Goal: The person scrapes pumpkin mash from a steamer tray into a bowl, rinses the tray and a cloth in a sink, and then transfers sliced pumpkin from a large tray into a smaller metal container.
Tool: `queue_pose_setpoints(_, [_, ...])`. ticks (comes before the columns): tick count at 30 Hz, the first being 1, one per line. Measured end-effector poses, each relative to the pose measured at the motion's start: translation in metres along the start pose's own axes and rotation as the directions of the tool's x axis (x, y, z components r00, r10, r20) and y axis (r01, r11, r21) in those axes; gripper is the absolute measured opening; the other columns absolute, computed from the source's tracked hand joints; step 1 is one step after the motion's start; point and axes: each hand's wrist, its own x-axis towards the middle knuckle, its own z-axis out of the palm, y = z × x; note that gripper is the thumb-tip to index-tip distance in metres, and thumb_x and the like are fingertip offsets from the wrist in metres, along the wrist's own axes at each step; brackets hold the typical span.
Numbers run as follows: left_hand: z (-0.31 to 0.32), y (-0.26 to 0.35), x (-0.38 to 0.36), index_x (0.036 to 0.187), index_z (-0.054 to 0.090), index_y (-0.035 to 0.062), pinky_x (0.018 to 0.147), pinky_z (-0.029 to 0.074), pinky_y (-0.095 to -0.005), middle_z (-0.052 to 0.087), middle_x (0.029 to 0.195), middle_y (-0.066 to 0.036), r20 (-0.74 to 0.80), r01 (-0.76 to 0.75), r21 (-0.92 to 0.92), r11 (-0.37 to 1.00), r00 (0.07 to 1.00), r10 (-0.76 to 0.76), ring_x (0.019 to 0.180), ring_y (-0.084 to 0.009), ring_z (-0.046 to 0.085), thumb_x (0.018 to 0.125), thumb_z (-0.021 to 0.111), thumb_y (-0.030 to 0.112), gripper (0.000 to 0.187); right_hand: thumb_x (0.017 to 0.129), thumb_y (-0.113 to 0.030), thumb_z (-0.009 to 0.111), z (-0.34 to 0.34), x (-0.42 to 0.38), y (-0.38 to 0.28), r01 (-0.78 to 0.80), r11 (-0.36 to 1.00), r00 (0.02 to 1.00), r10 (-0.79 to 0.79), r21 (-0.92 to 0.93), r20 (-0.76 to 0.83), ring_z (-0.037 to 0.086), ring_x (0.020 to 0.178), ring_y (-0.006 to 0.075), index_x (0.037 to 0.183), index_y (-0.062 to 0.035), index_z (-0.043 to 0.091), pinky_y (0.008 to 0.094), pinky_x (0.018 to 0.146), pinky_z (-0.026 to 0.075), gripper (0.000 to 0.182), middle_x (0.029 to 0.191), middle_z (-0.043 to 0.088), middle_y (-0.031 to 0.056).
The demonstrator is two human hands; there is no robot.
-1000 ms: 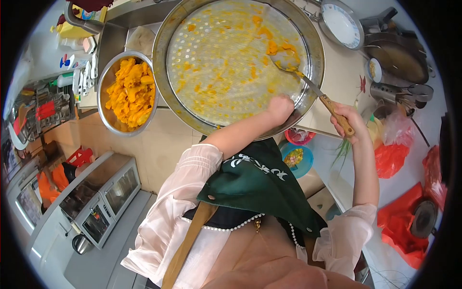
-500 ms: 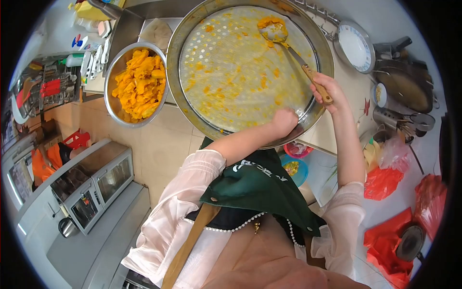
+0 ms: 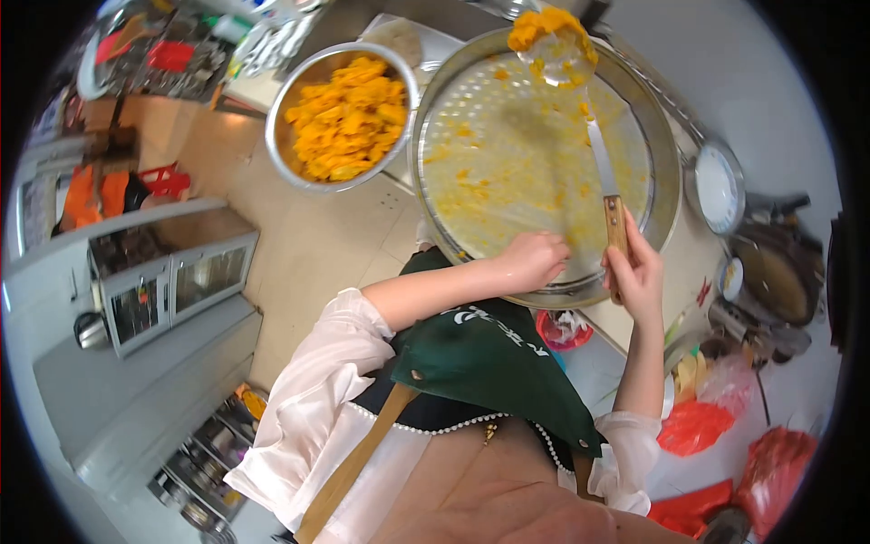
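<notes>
My right hand (image 3: 632,263) is closed round the wooden handle of a metal ladle (image 3: 600,150). The ladle is raised over the far right rim of a large round metal steamer tray (image 3: 507,195), with soft orange pulp on its bowl. Smears and small orange bits are scattered over the tray's perforated floor. Fingers curled, my left hand (image 3: 535,260) is at the near side of the tray; whatever its fingers hold, if anything, is hidden. Left of the tray, a steel bowl (image 3: 275,136) holds orange chunks (image 3: 349,118) that look like cooked pumpkin.
A white patterned bowl (image 3: 718,189) in a metal pan and a dark wok (image 3: 770,276) stand to the right. Red plastic bags (image 3: 693,426) lie at lower right. Below the counter is a pink basin (image 3: 564,331). A glass-fronted cabinet (image 3: 172,281) stands at left.
My right hand has lifted the ladle from the tray floor, carrying orange pulp up and toward the far rim. My left hand stays curled near the tray's near side. The view has turned.
</notes>
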Motion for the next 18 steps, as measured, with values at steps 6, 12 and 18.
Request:
queue_pose_setpoints(6, [-0.091,-0.018,-0.096,0.078,0.061,0.0022,0.058,0.048,-0.0336,0.059,0.073,-0.011,-0.471,0.302,-0.097,0.948,0.826,-0.311,0.066,-0.0261,0.059,0.076,0.063,0.006,0.005,0.079,0.005,0.054,0.097,0.028,0.004,0.46,0.866,0.888,-0.448,-0.195,0.107,0.062,0.081,0.0208,0.129,0.0009,0.043,0.0309,0.066,0.049,0.052,0.1,0.061,0.0165])
queue_pose_setpoints(12, [-0.107,-0.038,-0.177,0.081,0.063,-0.0001,0.053,0.041,-0.0221,0.056,0.068,-0.003,-0.584,0.576,-0.284,0.766,0.53,-0.615,0.057,-0.0081,0.05,0.08,0.063,0.006,0.007,0.076,0.003,0.054,0.179,0.077,0.031,0.549,0.643,0.831,-0.484,-0.534,0.273,0.056,0.066,0.0348,0.129,-0.0078,0.045,0.0427,0.063,0.047,0.055,0.075,0.052,0.0172])
queue_pose_setpoints(18, [-0.09,-0.061,-0.199,0.087,0.062,-0.0027,0.057,0.041,-0.0196,0.06,0.073,-0.002,-0.447,0.574,-0.572,0.586,0.381,-0.809,0.064,-0.0049,0.05,0.085,0.061,0.013,0.016,0.077,0.001,0.054,0.183,0.069,0.021,0.622,0.609,0.772,-0.581,-0.492,0.257,0.057,0.069,0.0354,0.129,-0.0072,0.045,0.042,0.064,0.047,0.054,0.079,0.055,0.0188])
